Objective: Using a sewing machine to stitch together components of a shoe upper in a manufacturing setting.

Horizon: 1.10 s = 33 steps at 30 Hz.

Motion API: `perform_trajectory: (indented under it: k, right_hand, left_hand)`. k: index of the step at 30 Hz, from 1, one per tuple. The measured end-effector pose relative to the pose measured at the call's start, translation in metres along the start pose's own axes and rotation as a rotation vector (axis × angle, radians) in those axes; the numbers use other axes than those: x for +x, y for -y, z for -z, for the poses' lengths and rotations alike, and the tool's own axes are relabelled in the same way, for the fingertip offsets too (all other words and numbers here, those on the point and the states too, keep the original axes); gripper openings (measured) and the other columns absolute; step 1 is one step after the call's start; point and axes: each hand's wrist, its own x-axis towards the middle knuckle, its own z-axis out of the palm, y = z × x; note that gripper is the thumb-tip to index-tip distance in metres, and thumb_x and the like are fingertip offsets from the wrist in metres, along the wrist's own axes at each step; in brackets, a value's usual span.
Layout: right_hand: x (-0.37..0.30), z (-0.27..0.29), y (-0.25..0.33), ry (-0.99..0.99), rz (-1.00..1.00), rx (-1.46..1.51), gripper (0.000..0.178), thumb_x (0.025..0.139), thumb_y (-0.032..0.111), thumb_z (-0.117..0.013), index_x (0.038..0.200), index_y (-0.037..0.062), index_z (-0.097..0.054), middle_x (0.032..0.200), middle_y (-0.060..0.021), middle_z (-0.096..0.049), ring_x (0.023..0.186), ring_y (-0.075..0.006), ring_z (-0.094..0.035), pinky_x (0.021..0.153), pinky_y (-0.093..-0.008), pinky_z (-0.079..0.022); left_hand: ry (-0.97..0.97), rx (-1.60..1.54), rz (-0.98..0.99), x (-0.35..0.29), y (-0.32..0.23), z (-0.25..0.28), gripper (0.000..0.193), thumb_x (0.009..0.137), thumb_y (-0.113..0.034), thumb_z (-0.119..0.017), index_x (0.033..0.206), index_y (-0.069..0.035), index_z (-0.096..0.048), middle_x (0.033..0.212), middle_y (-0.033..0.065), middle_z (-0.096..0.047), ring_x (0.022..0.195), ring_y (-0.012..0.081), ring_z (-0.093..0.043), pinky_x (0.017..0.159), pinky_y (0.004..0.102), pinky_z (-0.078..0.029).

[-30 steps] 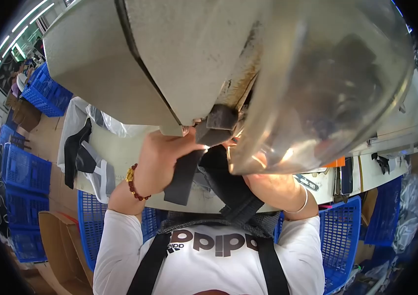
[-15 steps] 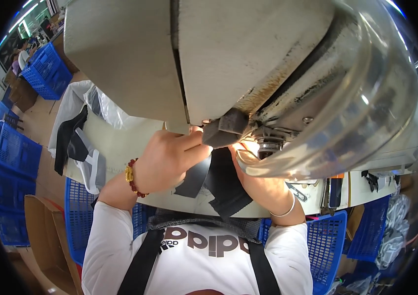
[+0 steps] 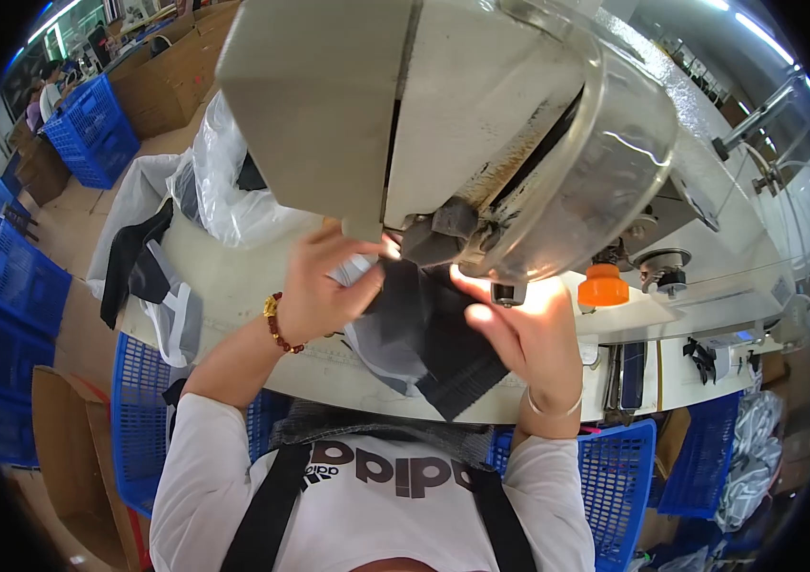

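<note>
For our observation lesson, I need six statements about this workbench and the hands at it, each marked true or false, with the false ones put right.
1. Dark fabric lies between the left hand and the right hand. True.
2. The beaded bracelet is on the right wrist. False: it is on the left wrist.
3. The orange knob is farther right than the right hand. True.
4. The clear plastic lies to the right of the machine head. False: it lies to the left.
5. A white-and-grey piece lies toward the left end of the table. True.
6. The basket below the left forearm is red. False: it is blue.
</note>
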Motion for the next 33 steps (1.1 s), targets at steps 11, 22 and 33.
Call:
perform_trajectory:
  k: [11, 22, 33]
  right_hand:
    - [-0.012, -0.032, 0.081, 0.021, 0.016, -0.585, 0.054, 0.08, 0.017, -0.059, 0.129, -0.0052, -0.06, 0.13, -0.0177, -0.059, 0.111, -0.0271, -0.061, 0.093, -0.0378, -0.047]
    - [-0.009, -0.007, 0.035, 0.02, 0.0, -0.386, 0.074, 0.072, 0.009, -0.076, 0.143, 0.0106, -0.053, 0.117, -0.0131, -0.052, 0.099, -0.0283, -0.056, 0.086, -0.044, -0.044]
    - [0.001, -0.045, 0.066, -0.135, 0.074, -0.76, 0.058, 0.087, 0.014, -0.059, 0.143, 0.0058, -0.049, 0.132, -0.0255, -0.057, 0.113, -0.0311, -0.062, 0.09, -0.0379, -0.048]
  left_hand:
    - [0.189, -0.951, 0.924, -0.048, -0.01, -0.018, 0.035, 0.101, -0.037, -0.06, 0.113, -0.005, -0.064, 0.096, 0.0001, -0.064, 0.08, 0.0084, -0.058, 0.065, 0.0247, -0.047]
    - [0.036, -1.446, 1.172, -0.029, -0.038, -0.026, 0.031, 0.098, -0.039, -0.067, 0.121, -0.018, -0.064, 0.114, -0.0042, -0.064, 0.103, 0.0135, -0.059, 0.093, 0.0394, -0.047]
    - [-0.31, -1.489, 0.873, -0.023, -0.044, -0.033, 0.022, 0.098, -0.025, -0.064, 0.114, -0.009, -0.066, 0.11, -0.0011, -0.067, 0.1, 0.0092, -0.063, 0.087, 0.0284, -0.05]
